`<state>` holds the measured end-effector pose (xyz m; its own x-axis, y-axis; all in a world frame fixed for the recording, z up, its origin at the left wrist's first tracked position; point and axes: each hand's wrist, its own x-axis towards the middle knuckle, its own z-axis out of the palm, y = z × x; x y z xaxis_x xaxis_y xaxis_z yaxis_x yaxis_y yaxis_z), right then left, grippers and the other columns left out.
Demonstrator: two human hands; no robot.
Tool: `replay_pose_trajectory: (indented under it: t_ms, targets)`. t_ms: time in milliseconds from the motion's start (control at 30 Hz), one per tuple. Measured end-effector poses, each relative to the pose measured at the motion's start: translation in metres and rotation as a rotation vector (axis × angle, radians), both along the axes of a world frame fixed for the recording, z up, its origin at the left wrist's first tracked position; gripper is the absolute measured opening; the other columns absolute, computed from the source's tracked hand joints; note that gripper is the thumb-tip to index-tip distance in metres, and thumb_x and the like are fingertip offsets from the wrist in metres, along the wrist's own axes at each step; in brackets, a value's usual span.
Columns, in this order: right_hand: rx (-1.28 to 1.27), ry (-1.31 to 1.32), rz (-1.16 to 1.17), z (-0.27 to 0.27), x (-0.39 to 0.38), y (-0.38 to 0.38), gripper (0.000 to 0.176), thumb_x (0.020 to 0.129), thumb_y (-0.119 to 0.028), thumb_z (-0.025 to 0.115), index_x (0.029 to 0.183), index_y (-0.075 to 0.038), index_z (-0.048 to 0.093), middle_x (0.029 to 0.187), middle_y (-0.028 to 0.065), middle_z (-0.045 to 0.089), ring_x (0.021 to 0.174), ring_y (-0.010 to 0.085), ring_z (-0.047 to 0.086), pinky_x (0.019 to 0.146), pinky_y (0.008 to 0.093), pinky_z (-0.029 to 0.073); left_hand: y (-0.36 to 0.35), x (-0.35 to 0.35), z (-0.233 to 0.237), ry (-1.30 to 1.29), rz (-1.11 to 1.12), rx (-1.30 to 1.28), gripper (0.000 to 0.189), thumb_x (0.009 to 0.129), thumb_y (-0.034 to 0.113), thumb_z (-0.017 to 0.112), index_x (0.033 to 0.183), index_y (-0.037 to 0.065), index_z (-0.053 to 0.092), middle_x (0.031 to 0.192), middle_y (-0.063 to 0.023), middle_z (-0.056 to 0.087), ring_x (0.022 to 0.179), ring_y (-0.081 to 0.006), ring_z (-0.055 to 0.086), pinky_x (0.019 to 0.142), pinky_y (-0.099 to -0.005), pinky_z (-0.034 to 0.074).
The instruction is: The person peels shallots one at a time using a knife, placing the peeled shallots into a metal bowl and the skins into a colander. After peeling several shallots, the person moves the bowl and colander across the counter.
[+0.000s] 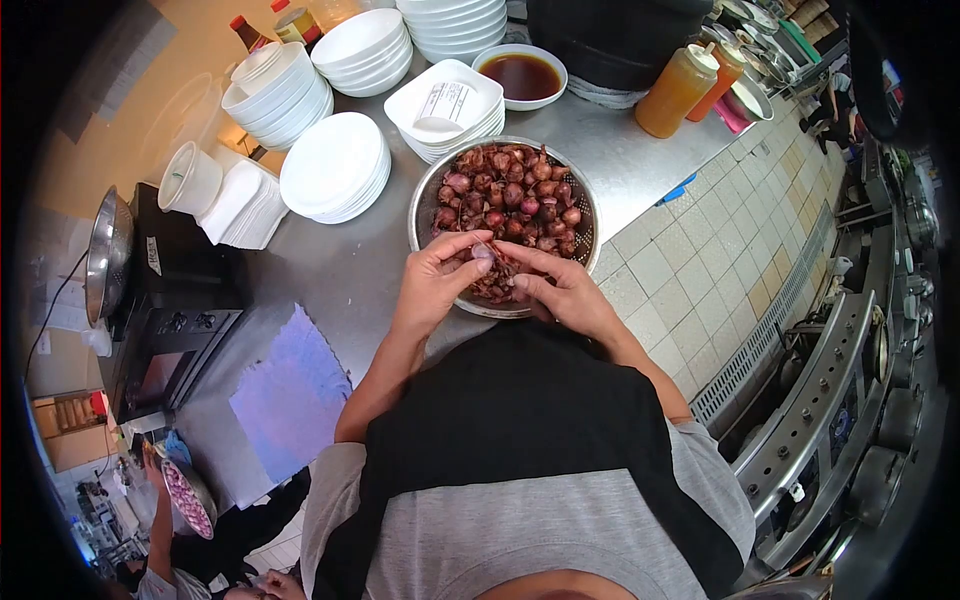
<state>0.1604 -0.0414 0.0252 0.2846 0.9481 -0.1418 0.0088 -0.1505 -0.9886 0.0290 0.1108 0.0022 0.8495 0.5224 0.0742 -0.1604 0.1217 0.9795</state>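
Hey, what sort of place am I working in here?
Probably a restaurant or other commercial kitchen, judging by the long steel unit with round knobs, the stacked white bowls and the perforated metal colander heaped with small reddish-purple onions.

Bowls [445, 108] behind colander [592, 225]; microwave [170, 320] left; squeeze bottles [678, 92] right, behind.

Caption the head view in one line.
Left hand holding a small onion beside the right hand, above a colander of red onions on a counter.
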Motion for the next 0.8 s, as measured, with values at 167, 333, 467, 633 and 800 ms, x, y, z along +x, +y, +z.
replay_pose_trajectory:
  t_ms: [167, 333, 467, 633, 800]
  targets:
    - [0.026, 0.349, -0.004, -0.005, 0.009, 0.001, 0.043, 0.092, -0.012, 0.052, 0.134, -0.01, 0.044, 0.075, 0.0007, 0.052, 0.05, 0.0075, 0.044, 0.045, 0.0199, 0.037, 0.002, -0.001, -0.004, 0.039, -0.069, -0.217, 0.036, 0.083, 0.001, 0.062, 0.119, -0.003, 0.055, 0.113, -0.0092, 0.059, 0.097, -0.0133, 0.059, 0.085, -0.0261, 0.048]
    - [0.003, 0.563, -0.051, 0.005, 0.006, 0.0, 0.043, 0.092, -0.012, 0.051, 0.133, -0.008, 0.045, 0.076, 0.0028, 0.054, 0.049, 0.0079, 0.044, 0.044, 0.0196, 0.036, 0.002, 0.0, -0.015, -0.159, -0.185, -0.536, 0.039, 0.087, 0.004, 0.057, 0.125, -0.003, 0.049, 0.111, -0.0107, 0.061, 0.096, -0.0164, 0.061, 0.087, -0.0291, 0.049]
    - [0.012, 0.492, -0.041, 0.004, 0.005, 0.0, 0.042, 0.092, -0.01, 0.051, 0.133, -0.008, 0.045, 0.076, 0.0026, 0.053, 0.05, 0.0072, 0.044, 0.044, 0.0194, 0.036, 0.0, 0.002, -0.017, -0.109, -0.146, -0.528, 0.038, 0.088, 0.004, 0.057, 0.124, -0.003, 0.049, 0.109, -0.0104, 0.061, 0.094, -0.0161, 0.061, 0.085, -0.0286, 0.049]
    - [0.03, 0.397, -0.144, -0.005, 0.007, 0.004, 0.041, 0.092, -0.009, 0.051, 0.133, -0.009, 0.046, 0.075, 0.0019, 0.053, 0.052, 0.0068, 0.044, 0.044, 0.0194, 0.036, -0.004, 0.003, -0.005, -0.127, -0.154, -0.553, 0.038, 0.088, 0.005, 0.056, 0.125, -0.003, 0.049, 0.106, -0.0108, 0.063, 0.092, -0.0152, 0.062, 0.082, -0.0261, 0.051]
    - [0.057, 0.212, -0.127, -0.005, 0.001, 0.001, 0.041, 0.092, -0.01, 0.052, 0.133, -0.011, 0.047, 0.068, -0.0015, 0.051, 0.052, 0.0059, 0.044, 0.045, 0.0205, 0.036, -0.002, 0.006, -0.013, -0.115, -0.11, -0.685, 0.034, 0.087, 0.002, 0.057, 0.121, -0.003, 0.051, 0.105, -0.0103, 0.063, 0.09, -0.0155, 0.063, 0.081, -0.0254, 0.053]
